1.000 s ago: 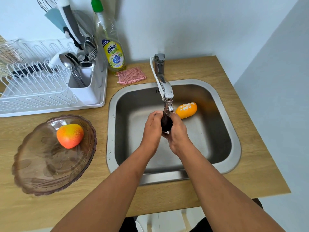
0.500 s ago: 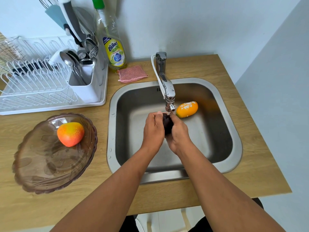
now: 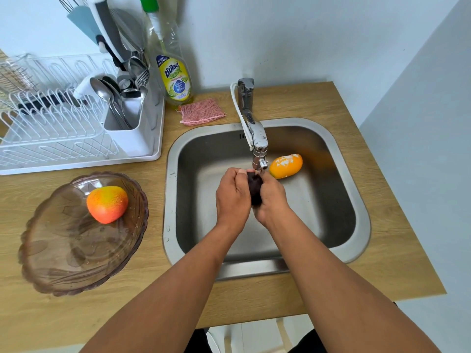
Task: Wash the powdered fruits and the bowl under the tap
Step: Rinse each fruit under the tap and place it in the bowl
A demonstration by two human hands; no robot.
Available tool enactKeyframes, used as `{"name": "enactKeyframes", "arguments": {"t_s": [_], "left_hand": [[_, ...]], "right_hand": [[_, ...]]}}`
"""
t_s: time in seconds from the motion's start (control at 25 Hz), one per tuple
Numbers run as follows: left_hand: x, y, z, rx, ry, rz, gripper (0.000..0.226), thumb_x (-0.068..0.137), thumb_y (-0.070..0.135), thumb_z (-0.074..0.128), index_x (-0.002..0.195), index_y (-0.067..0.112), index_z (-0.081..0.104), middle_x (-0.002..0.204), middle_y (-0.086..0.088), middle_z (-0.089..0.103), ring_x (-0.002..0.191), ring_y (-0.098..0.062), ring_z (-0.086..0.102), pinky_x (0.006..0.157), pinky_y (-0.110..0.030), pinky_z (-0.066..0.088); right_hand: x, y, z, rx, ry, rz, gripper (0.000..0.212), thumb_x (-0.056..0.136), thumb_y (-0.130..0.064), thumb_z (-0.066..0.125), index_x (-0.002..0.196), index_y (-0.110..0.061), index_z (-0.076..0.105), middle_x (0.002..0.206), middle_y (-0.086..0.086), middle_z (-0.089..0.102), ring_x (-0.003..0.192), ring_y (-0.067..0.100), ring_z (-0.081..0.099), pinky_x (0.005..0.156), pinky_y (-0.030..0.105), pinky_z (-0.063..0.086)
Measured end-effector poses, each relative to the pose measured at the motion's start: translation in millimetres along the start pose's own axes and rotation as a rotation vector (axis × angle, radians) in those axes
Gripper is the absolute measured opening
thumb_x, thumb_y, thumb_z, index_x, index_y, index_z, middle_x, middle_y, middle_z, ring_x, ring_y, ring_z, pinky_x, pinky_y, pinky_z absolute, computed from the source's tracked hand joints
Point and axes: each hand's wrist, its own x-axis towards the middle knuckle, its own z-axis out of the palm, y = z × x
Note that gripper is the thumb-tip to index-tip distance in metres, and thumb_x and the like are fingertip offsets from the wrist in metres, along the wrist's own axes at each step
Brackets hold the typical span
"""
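A dark purple fruit (image 3: 254,187) is held between my left hand (image 3: 233,197) and my right hand (image 3: 271,200), just under the spout of the tap (image 3: 256,138) over the steel sink (image 3: 356,200). Both hands wrap around it, so most of it is hidden. An orange fruit (image 3: 286,166) with white powder patches lies in the sink basin, right of the spout. A red-yellow fruit (image 3: 107,204) sits in the brown glass bowl (image 3: 63,250) on the wooden counter, left of the sink.
A white dish rack (image 3: 63,133) with a cutlery holder (image 3: 125,123) stands at the back left. A dish soap bottle (image 3: 175,80) and a pink sponge (image 3: 202,114) sit behind the sink. The counter's right edge (image 3: 397,200) is near a wall.
My hands have shifted slightly around the dark fruit, which stays under the spout. Nothing else has moved.
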Motion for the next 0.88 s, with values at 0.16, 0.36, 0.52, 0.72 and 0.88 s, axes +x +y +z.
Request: {"name": "enactKeyframes", "arguments": {"t_s": [0.16, 0.36, 0.52, 0.72, 0.88], "left_hand": [[13.4, 0.6, 1.5, -0.03, -0.02, -0.118, 0.025, 0.101, 0.025, 0.044, 0.084, 0.017, 0.06, 0.082, -0.001, 0.061, 0.078, -0.017, 0.056, 0.069, -0.029, 0.05], [36.8, 2.2, -2.8, -0.237, -0.137, -0.587, 0.041, 0.104, 0.045, 0.048, 0.101, 0.011, 0.071, 0.098, -0.014, 0.075, 0.095, -0.03, 0.073, 0.083, -0.046, 0.064], [8.7, -6.0, 15.2, -0.097, -0.163, -0.317, 0.049, 0.094, 0.057, 0.057, 0.107, 0.011, 0.065, 0.099, -0.01, 0.074, 0.094, -0.022, 0.073, 0.089, -0.052, 0.062], [5.8, -2.9, 11.3, -0.047, -0.076, -0.168, 0.022, 0.098, 0.04, 0.054, 0.098, 0.018, 0.058, 0.093, 0.003, 0.067, 0.089, -0.014, 0.063, 0.081, -0.039, 0.053], [14.6, 0.7, 7.7, -0.21, -0.06, -0.281, 0.026, 0.099, 0.029, 0.049, 0.081, 0.019, 0.065, 0.084, -0.001, 0.064, 0.08, -0.017, 0.056, 0.07, -0.035, 0.047]], "right_hand": [[-1.6, 0.0, -2.3, -0.108, -0.05, -0.108, 0.023, 0.105, -0.02, 0.047, 0.098, -0.019, 0.068, 0.104, 0.013, 0.071, 0.096, 0.028, 0.067, 0.074, 0.039, 0.057], [-5.5, 15.5, -14.7, -0.327, -0.119, -0.308, 0.015, 0.101, -0.032, 0.06, 0.094, -0.038, 0.072, 0.117, 0.008, 0.072, 0.109, 0.023, 0.07, 0.089, 0.045, 0.061], [7.4, -2.8, -5.5, -0.302, 0.122, -0.228, 0.028, 0.093, -0.016, 0.056, 0.067, -0.021, 0.066, 0.072, 0.001, 0.068, 0.077, 0.025, 0.065, 0.064, 0.033, 0.053], [7.7, -12.3, -8.3, -0.128, 0.039, 0.014, 0.021, 0.095, -0.023, 0.057, 0.08, -0.019, 0.071, 0.078, 0.004, 0.072, 0.077, 0.024, 0.068, 0.067, 0.033, 0.055], [1.4, -7.9, -14.2, -0.065, -0.055, -0.004, 0.019, 0.101, -0.028, 0.057, 0.107, -0.017, 0.07, 0.1, 0.009, 0.074, 0.091, 0.024, 0.07, 0.073, 0.037, 0.058]]}}
